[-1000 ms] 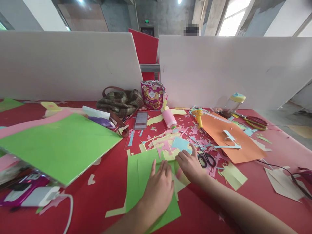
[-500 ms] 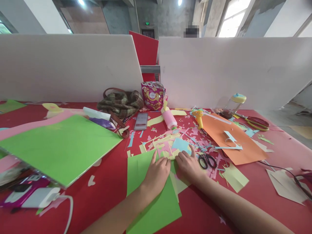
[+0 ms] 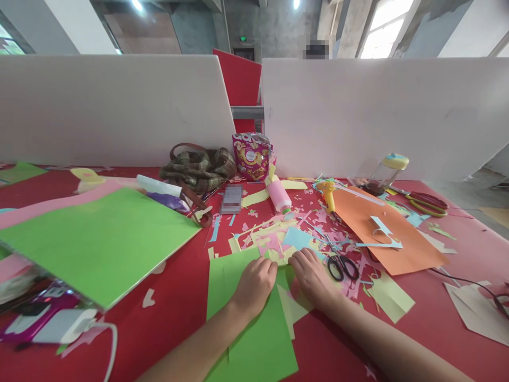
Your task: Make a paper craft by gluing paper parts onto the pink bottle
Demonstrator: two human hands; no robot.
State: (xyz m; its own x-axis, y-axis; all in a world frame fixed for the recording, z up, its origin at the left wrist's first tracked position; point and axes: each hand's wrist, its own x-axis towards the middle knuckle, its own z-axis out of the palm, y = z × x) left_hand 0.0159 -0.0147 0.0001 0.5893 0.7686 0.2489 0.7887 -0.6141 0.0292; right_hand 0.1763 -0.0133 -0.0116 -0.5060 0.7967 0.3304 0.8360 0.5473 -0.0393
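Near edge: a green paper sheet [image 3: 246,323] lies flat on the red table [image 3: 175,302], and its near corner reaches the table's near edge.
Left hand: the left hand [image 3: 254,284] rests knuckles-up on the sheet's far edge with its fingers curled under. The fingertips are hidden, so I cannot tell whether they pinch the paper.
Right hand: the right hand [image 3: 312,276] sits just beside the left at the sheet's far right corner, fingers bent and pressing down. Its grip cannot be told either.
Beside the right hand: black-handled scissors [image 3: 341,265] lie flat among coloured paper scraps [image 3: 274,239].
Left side: a large green board [image 3: 99,239] slopes up over the table's left edge.
Right middle: an orange sheet [image 3: 397,249] carries a pale blue cut-out [image 3: 382,231].
Middle: a pink bottle [image 3: 278,196] lies on its side, near a yellow glue gun [image 3: 328,193].
Far right: a clear jar [image 3: 384,172] with a yellow lid lies tilted, with something dark in its low end. Red-handled scissors [image 3: 427,203] lie just beside it.
Far edge: a snack bag [image 3: 251,155] stands against the white partition [image 3: 119,106], its top crumpled and its contents unseen. A plaid bag [image 3: 196,167] slumps beside it, its inside hidden.
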